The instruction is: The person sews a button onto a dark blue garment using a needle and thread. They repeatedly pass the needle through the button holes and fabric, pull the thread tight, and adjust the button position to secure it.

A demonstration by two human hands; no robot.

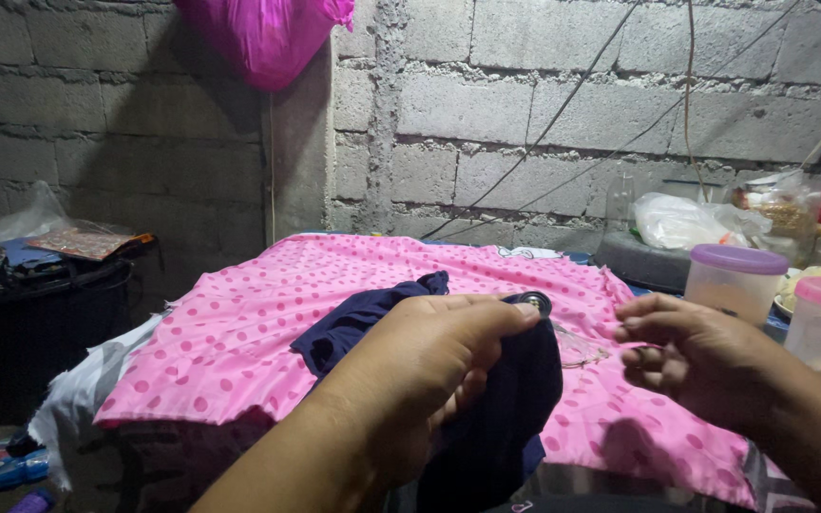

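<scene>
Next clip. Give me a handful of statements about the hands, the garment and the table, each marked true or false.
1. The left hand grips a dark navy garment. True.
2. A round dark button sits at the left fingertips. True.
3. The cloth over the table is plain green. False: it is pink with darker pink dots.
4. The right hand holds the button. False: it is off to the side, apart from the garment, fingers curled; a thin thread seems to run towards it, but that is too faint to be sure.
5. Two plastic tubs with coloured lids stand at the right. True.
</scene>
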